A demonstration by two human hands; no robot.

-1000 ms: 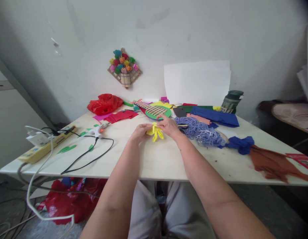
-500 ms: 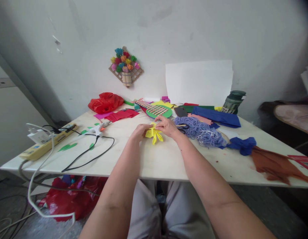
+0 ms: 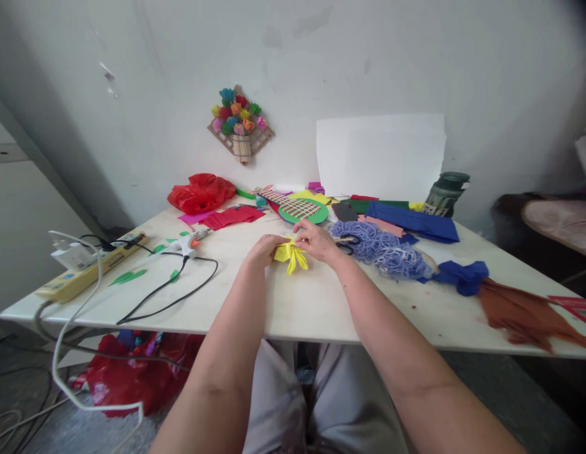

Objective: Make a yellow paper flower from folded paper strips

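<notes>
Over the middle of the white table, my left hand (image 3: pixel 265 248) is closed on a yellow crepe-paper flower (image 3: pixel 291 256). Its petals hang down towards me. From the right, my right hand (image 3: pixel 314 239) pinches the top of the same flower. A thin stick pokes out past my right hand, over black scissors (image 3: pixel 348 243). My fingertips partly hide where the paper is gathered. Just behind my hands lies a green round craft piece with a woven stick lattice (image 3: pixel 299 210).
A glue gun (image 3: pixel 186 244) with its cord and a yellow power strip (image 3: pixel 91 268) lie left. To the right are tangled lilac yarn (image 3: pixel 375 249), blue paper (image 3: pixel 416 222), brown crepe paper (image 3: pixel 524 312) and a dark bottle (image 3: pixel 446 194). A red plastic bag (image 3: pixel 202 194) sits at the back.
Both hands stay in nearly the same place on the yellow flower. The petals have shifted slightly, and the view has moved a little.
</notes>
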